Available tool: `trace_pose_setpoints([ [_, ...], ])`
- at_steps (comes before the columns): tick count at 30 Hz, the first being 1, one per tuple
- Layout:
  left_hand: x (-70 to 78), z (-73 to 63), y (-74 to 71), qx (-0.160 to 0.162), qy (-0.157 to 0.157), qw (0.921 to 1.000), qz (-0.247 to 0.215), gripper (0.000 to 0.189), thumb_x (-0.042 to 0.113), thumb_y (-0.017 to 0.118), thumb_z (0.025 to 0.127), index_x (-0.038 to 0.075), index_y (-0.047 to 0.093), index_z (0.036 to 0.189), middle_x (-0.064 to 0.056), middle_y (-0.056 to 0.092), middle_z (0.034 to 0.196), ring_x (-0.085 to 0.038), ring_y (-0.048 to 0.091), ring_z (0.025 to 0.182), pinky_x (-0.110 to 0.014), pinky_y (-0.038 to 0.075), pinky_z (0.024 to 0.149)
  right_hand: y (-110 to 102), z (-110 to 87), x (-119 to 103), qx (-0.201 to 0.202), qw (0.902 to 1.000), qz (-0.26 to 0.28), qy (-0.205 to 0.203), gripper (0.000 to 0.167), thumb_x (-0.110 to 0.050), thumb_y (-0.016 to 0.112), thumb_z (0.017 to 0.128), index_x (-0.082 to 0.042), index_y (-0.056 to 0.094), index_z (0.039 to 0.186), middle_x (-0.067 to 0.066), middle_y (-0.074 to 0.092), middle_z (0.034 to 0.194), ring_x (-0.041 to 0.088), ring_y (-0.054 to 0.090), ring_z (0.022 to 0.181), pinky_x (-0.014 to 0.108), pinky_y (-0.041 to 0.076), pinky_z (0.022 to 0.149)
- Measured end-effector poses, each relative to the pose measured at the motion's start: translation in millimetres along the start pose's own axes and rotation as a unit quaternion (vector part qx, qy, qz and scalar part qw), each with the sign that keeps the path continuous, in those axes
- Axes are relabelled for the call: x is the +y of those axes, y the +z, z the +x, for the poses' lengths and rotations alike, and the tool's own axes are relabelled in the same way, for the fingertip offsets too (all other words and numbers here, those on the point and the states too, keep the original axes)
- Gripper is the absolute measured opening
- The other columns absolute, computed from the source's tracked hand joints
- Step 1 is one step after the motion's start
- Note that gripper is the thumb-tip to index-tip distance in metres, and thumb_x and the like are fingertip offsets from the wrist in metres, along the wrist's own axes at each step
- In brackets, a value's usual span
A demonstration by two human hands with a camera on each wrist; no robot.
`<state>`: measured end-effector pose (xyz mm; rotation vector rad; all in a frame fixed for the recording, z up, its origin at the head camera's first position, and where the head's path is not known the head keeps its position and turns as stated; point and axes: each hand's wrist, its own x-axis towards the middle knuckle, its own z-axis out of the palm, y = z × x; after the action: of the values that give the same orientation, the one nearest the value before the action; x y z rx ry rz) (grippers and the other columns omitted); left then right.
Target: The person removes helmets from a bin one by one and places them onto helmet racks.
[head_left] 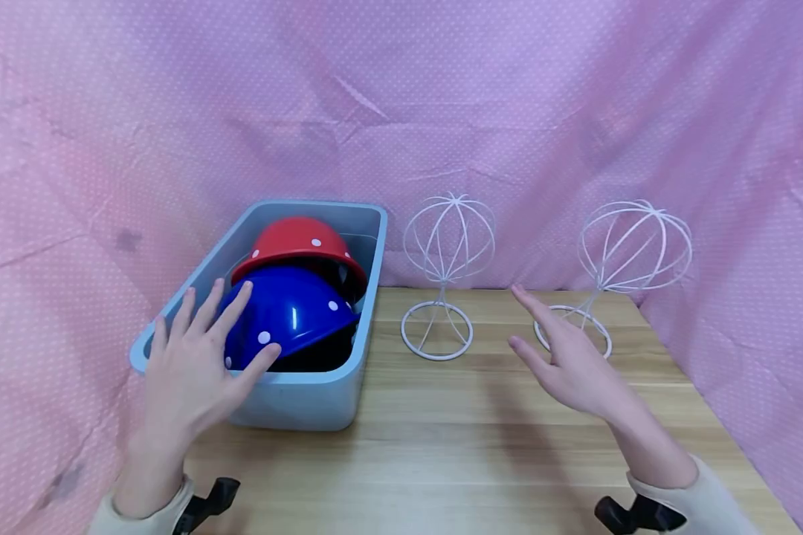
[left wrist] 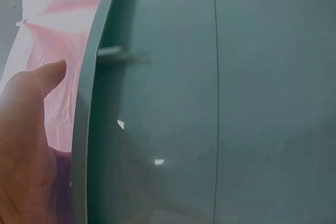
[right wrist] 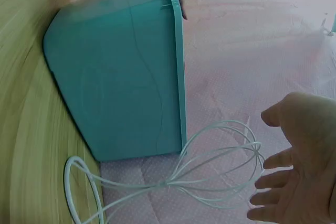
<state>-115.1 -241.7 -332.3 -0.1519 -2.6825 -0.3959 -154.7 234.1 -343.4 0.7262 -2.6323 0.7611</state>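
My left hand [head_left: 192, 371], fingers spread, is over the near left corner of a grey-blue plastic bin [head_left: 301, 405]. In the head view it overlaps a blue hard hat [head_left: 288, 308] with white dots, which lies tilted inside the bin. Behind that hat sits a red hard hat [head_left: 301, 238], also dotted white. The left wrist view shows the bin's wall [left wrist: 157, 103] close up and the thumb beside its rim. My right hand [head_left: 572, 364] hovers above the table with straight fingers, holding nothing, in front of the right white wire stand [head_left: 632, 249].
Another white wire stand [head_left: 442, 327] with a round cage top is upright between the bin and my right hand. Both stands rest on ring bases on the wooden table [head_left: 428, 461]. Pink dotted cloth [head_left: 401, 96] hangs behind and along the sides.
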Motion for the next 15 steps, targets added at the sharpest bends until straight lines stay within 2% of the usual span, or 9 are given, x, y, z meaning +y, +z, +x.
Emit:
trace_pose_setpoints([
  [3,-8.5,-0.5,-1.9,0.002,-0.019,0.9998,-0.008,0.090,0.066,0.062,0.094,0.030,0.029,0.169,-0.022,0.026,0.175,-0.060,0.017,0.159,-0.085,0.006,0.119,5,9.4,-4,-0.008,0.9991,0.033,-0.024,0.066,-0.013,0.064,0.104,-0.007,0.038,0.164,0.019,0.050,0.162,0.040,0.065,0.131,0.057,0.049,0.111],
  [4,-12.3,-0.6,-3.0,0.003,-0.026,0.9996,-0.010,0.090,0.066,0.063,0.093,0.030,0.029,0.169,-0.022,0.025,0.175,-0.060,0.018,0.158,-0.084,0.006,0.119,8,12.9,-6,-0.012,0.9982,0.050,-0.033,0.063,-0.011,0.063,0.104,-0.003,0.040,0.163,0.021,0.052,0.161,0.041,0.058,0.140,0.055,0.049,0.113],
  [6,-20.5,-1.0,-5.4,0.006,-0.047,0.9989,-0.008,0.093,0.067,0.063,0.093,0.029,0.028,0.170,-0.024,0.026,0.174,-0.060,0.019,0.158,-0.084,0.010,0.119,12,19.1,-11,-0.016,0.9949,0.089,-0.046,0.059,-0.008,0.062,0.104,0.001,0.044,0.159,0.022,0.054,0.158,0.041,0.059,0.140,0.049,0.050,0.111],
  [9,-33.3,-0.9,-8.8,0.027,-0.085,0.9960,-0.004,0.093,0.065,0.065,0.092,0.024,0.032,0.169,-0.027,0.034,0.170,-0.061,0.031,0.152,-0.084,0.026,0.113,20,27.9,-19,-0.014,0.9873,0.144,-0.065,0.053,-0.002,0.062,0.103,0.003,0.050,0.154,0.023,0.060,0.153,0.040,0.061,0.138,0.043,0.051,0.109],
  [12,-43.5,-1.4,-10.6,0.046,-0.132,0.9901,-0.007,0.090,0.062,0.066,0.092,0.020,0.037,0.167,-0.029,0.041,0.164,-0.062,0.043,0.144,-0.083,0.039,0.100,28,37.0,-29,-0.014,0.9784,0.191,-0.077,0.050,0.002,0.061,0.102,0.004,0.053,0.152,0.022,0.064,0.148,0.038,0.064,0.136,0.040,0.054,0.107],
  [15,-49.9,-1.6,-9.6,0.050,-0.155,0.9866,-0.010,0.087,0.062,0.064,0.093,0.017,0.041,0.165,-0.034,0.049,0.156,-0.061,0.054,0.130,-0.077,0.048,0.089,34,45.7,-40,-0.025,0.9684,0.235,-0.081,0.049,0.002,0.059,0.103,0.005,0.053,0.151,0.022,0.065,0.147,0.036,0.066,0.134,0.037,0.056,0.106],
])
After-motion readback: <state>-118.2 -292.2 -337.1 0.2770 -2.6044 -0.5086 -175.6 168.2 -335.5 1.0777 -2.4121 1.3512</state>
